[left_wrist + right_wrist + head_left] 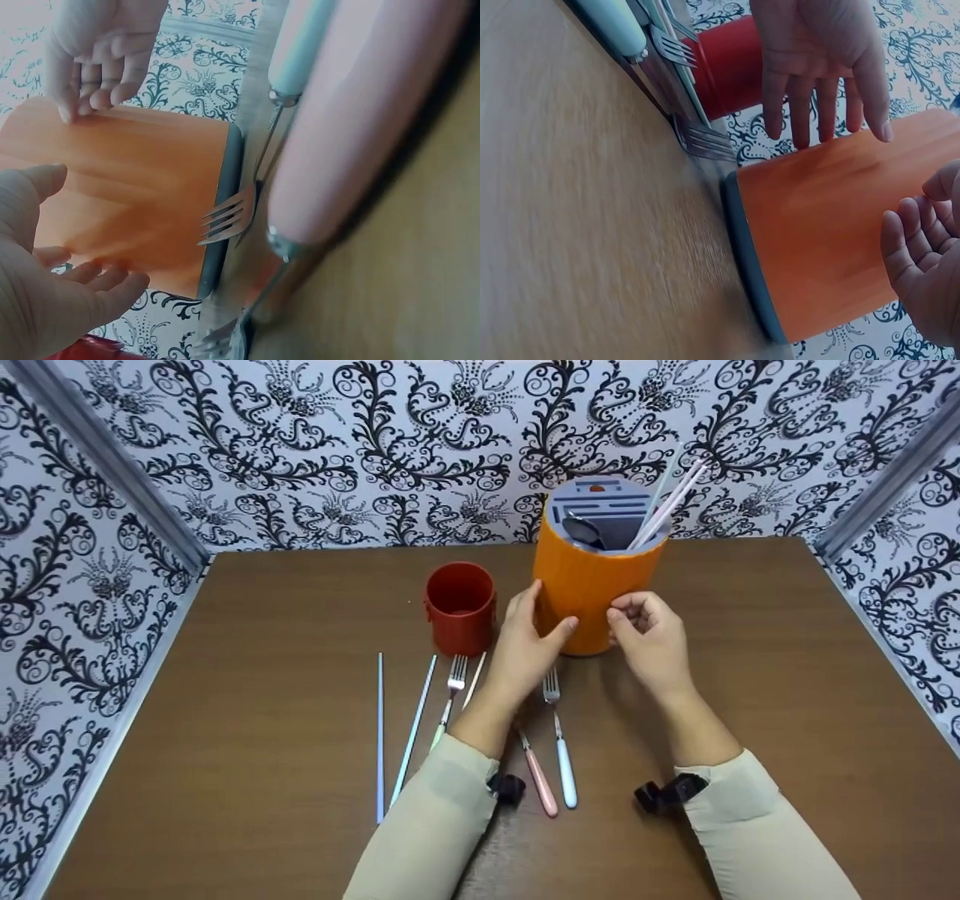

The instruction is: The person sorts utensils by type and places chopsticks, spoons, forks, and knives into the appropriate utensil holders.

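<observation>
An orange cylindrical utensil holder (592, 592) with a grey slotted top stands upright at the back of the table. It holds a dark spoon (582, 531) and several pale chopsticks (670, 506). My left hand (523, 649) is at the holder's left side, thumb and fingers spread and fairly straight. At its right front is my right hand (654, 641), its fingers loosely curled with nothing seen between them. Whether either hand touches the holder is hard to tell. Close below the left hand lie a pink-handled utensil (541, 780) and a fork with a pale blue handle (562, 750).
A red cup (459, 622) stands left of the holder. In front of it lie a green-handled fork (456, 682), a cream chopstick (475, 679), a light blue chopstick (414, 727) and a violet chopstick (380, 735). Patterned walls (337, 457) enclose the table's back and sides.
</observation>
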`<state>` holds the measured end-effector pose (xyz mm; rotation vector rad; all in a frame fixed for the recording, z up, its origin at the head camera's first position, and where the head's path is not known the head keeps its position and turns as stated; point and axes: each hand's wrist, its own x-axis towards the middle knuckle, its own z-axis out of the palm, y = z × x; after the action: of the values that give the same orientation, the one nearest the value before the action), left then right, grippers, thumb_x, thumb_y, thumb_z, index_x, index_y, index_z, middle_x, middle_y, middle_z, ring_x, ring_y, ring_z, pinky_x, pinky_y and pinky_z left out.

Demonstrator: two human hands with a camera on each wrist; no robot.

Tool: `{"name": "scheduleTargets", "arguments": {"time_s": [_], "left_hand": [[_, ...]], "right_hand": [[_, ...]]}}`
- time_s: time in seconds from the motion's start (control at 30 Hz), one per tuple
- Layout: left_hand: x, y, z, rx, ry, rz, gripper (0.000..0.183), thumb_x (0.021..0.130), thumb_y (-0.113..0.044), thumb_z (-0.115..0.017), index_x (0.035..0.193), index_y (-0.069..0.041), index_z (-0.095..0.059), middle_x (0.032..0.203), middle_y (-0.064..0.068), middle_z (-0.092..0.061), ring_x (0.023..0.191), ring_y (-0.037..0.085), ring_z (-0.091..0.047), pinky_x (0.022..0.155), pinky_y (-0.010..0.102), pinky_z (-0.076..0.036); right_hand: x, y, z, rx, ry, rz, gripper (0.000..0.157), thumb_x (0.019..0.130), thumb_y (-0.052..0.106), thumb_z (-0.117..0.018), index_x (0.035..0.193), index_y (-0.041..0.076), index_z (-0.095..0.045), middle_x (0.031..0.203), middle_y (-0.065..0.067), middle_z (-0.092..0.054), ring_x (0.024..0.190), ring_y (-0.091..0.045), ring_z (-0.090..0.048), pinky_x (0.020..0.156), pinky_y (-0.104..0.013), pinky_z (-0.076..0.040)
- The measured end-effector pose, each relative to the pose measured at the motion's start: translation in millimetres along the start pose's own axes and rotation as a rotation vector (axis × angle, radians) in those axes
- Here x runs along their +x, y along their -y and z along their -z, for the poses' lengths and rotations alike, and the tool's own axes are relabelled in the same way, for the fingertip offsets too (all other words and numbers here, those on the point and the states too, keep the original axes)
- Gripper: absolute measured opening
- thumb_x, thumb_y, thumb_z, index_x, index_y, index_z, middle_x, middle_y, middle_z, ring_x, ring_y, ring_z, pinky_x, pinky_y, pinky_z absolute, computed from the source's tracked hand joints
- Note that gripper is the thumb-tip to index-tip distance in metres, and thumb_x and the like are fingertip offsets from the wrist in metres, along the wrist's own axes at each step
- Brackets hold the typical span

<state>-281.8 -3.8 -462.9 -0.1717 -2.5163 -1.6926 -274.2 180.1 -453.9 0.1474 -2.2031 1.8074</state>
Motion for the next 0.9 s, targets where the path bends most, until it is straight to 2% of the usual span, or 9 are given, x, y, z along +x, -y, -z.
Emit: {"name": "scheduleTargets", "arguments": {"time_s": [0.2,0.43,0.7,0.9], "left_hand": [[-17.1,-4.1,9.9,0.066,0.094,0.032,0.071,0.099,-0.038,-0.071,0.159,-0.015,-0.042,0.161,0.005,-0.048,0.146,0.021,-0.050,0.123,0.038,-0.038],[-37.9,-2.5,21.2,0.188,0.181,0.021,0.060,0.098,-0.035,-0.073,0.149,-0.010,-0.054,0.134,0.007,-0.066,0.122,0.021,-0.065,0.111,0.037,-0.052],[-59.2,-1.6,20.7,0.333,0.250,0.067,0.046,0.096,-0.036,-0.075,0.131,-0.011,-0.060,0.118,0.005,-0.065,0.102,0.019,-0.063,0.097,0.036,-0.057],[-70.7,-0.7,16.0,0.421,0.302,0.064,0.039,0.093,-0.032,-0.079,0.118,-0.008,-0.061,0.106,0.006,-0.062,0.093,0.021,-0.061,0.088,0.039,-0.056]], "right_hand": [[-3,3,-5.0,-0.001,0.025,-0.003,0.013,0.099,0.008,-0.068,0.106,-0.003,-0.066,0.083,-0.001,-0.063,0.071,-0.027,-0.063,0.067,-0.027,-0.061],[-3,12,-13.5,0.026,0.049,0.002,0.014,0.099,0.008,-0.068,0.108,-0.003,-0.066,0.085,0.000,-0.064,0.072,-0.024,-0.063,0.070,-0.027,-0.062],[-5,20,-24.4,0.076,0.077,0.020,0.012,0.099,0.005,-0.067,0.107,-0.004,-0.066,0.085,-0.003,-0.064,0.072,-0.023,-0.062,0.069,-0.028,-0.061],[-8,23,-31.1,0.108,0.099,0.050,0.011,0.097,0.002,-0.067,0.106,-0.005,-0.066,0.085,-0.005,-0.064,0.071,-0.021,-0.061,0.068,-0.028,-0.059]]}}
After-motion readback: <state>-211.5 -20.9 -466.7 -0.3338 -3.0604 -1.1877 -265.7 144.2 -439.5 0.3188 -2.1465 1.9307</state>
